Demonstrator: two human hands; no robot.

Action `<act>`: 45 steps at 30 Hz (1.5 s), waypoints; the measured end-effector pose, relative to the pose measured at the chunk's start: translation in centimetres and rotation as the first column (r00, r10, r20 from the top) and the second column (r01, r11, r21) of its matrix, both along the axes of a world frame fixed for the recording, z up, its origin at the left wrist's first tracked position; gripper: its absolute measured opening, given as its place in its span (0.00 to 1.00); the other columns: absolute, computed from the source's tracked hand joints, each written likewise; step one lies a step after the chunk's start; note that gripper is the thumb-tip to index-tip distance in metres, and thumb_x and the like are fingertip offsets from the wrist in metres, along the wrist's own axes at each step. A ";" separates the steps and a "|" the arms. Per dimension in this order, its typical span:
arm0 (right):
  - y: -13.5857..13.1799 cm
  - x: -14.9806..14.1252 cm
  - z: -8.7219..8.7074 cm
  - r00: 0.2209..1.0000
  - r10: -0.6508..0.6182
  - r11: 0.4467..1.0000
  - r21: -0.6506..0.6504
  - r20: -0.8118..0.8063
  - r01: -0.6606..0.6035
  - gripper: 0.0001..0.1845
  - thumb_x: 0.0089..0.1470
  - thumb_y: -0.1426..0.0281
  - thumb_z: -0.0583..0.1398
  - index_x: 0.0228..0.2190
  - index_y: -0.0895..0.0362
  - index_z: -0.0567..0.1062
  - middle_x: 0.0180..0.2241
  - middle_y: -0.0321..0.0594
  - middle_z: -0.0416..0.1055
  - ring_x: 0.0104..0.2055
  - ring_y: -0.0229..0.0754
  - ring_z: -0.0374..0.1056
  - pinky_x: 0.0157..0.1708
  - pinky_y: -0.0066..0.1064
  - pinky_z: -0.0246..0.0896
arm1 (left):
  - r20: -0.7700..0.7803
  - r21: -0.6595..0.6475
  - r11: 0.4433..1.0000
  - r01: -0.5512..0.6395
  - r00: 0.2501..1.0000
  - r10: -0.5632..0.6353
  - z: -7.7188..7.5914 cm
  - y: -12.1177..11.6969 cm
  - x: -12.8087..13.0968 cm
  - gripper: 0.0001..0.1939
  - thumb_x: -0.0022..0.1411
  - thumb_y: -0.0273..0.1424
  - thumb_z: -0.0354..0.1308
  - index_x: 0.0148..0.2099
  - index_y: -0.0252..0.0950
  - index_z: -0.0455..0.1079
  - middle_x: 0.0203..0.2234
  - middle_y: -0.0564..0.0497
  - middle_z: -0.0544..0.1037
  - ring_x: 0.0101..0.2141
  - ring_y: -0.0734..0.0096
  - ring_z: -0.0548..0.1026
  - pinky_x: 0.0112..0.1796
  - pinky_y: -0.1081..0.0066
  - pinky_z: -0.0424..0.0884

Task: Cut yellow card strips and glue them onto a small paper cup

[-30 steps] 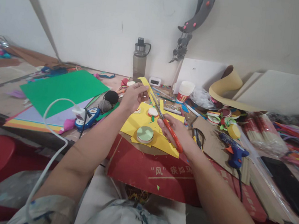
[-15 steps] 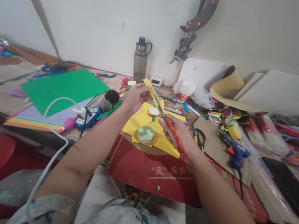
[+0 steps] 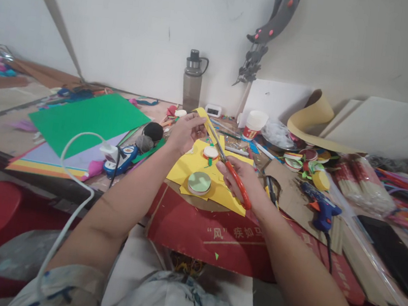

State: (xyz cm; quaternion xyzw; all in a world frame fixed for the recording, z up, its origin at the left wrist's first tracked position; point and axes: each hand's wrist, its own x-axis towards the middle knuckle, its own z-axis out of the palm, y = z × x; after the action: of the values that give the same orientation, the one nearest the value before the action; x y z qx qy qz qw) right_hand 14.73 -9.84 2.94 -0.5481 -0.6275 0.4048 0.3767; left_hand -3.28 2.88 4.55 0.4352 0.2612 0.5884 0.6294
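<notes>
My left hand (image 3: 187, 132) pinches a strip of yellow paper (image 3: 202, 112) above the table. In my right hand (image 3: 240, 175) is a pair of scissors (image 3: 237, 181) with red handles, its blades pointing up and left at the strip. Whether the blades are parted is hard to make out. Beneath the hands lie yellow paper sheets (image 3: 179, 170). On them rest a round disc with a pale green top (image 3: 199, 182) and a smaller white-topped disc (image 3: 210, 152) with a red rim and green bits.
A red board (image 3: 187, 225) lies under the yellow sheets. Rightward are a blue glue gun (image 3: 325, 212), a black phone (image 3: 392, 253) and a paper cup (image 3: 254, 125). A bottle (image 3: 192, 84) stands behind. Green paper (image 3: 85, 121) and a blue power strip (image 3: 123, 159) lie left.
Almost nothing differs. Both hands, the yellow strip and the scissors keep nearly the same place; the whole view has shifted very slightly.
</notes>
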 end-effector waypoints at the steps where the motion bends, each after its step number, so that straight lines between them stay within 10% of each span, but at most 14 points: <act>1: 0.0 0.0 0.0 1.000 0.000 1.000 -0.006 -0.003 0.000 0.28 0.54 0.41 0.62 0.32 0.53 0.69 0.17 0.28 0.59 0.16 0.32 0.53 0.17 0.25 0.48 | 0.006 -0.004 1.000 -0.001 1.000 0.001 0.0 0.0 0.0 0.15 0.53 0.27 0.70 0.30 0.36 0.64 0.21 0.57 0.74 0.21 0.81 0.73 0.25 0.78 0.69; 45: -0.1 -0.3 -0.1 0.999 -0.003 1.000 0.014 -0.036 0.003 0.29 0.53 0.40 0.63 0.34 0.53 0.71 0.18 0.27 0.58 0.17 0.32 0.52 0.16 0.25 0.47 | -0.050 -0.015 0.999 -0.033 0.998 0.032 1.0 -1.4 0.8 0.13 0.64 0.27 0.65 0.29 0.35 0.65 0.20 0.57 0.73 0.21 0.82 0.72 0.25 0.79 0.68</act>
State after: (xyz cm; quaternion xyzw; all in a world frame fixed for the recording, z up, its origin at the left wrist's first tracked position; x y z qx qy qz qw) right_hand 14.46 -9.94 2.86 -0.5392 -0.6225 0.4097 0.3923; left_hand -2.44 1.52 5.53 0.4405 0.2885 0.5855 0.6164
